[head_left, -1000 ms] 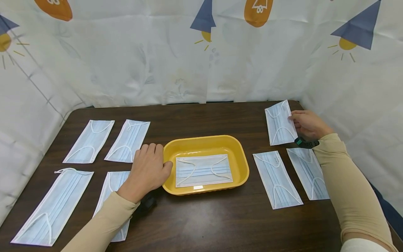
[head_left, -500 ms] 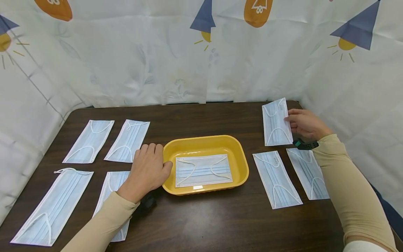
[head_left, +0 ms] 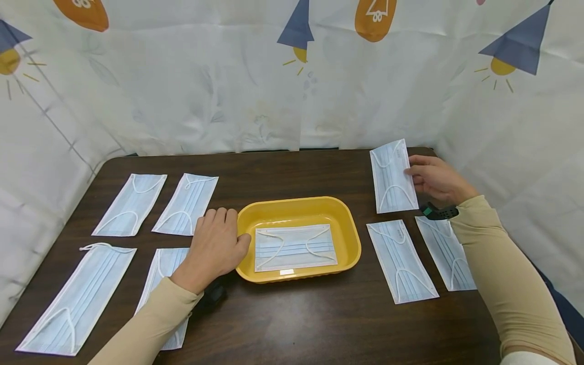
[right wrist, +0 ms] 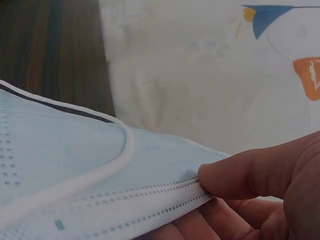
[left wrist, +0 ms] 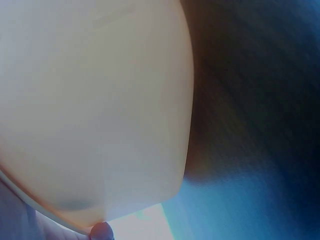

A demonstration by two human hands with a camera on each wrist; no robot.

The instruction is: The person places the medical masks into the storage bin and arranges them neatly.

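My right hand (head_left: 433, 180) pinches a light blue face mask (head_left: 391, 176) by its right edge and holds it lifted over the table's far right corner. In the right wrist view the thumb (right wrist: 250, 175) presses on the mask (right wrist: 75, 170) against the fingers below. My left hand (head_left: 216, 246) rests with curled fingers against the left rim of a yellow tray (head_left: 347, 223) at the table's middle. One face mask (head_left: 295, 247) lies flat in the tray. The left wrist view shows only the blurred yellow tray wall (left wrist: 100, 110).
Several masks lie flat on the dark wooden table (head_left: 292, 319): four on the left (head_left: 130, 203) and two on the right (head_left: 401, 261). A white printed curtain (head_left: 255, 76) closes off the back and both sides.
My right hand has lifted its mask off the table and carried it a little leftward. The left hand has stayed against the tray.
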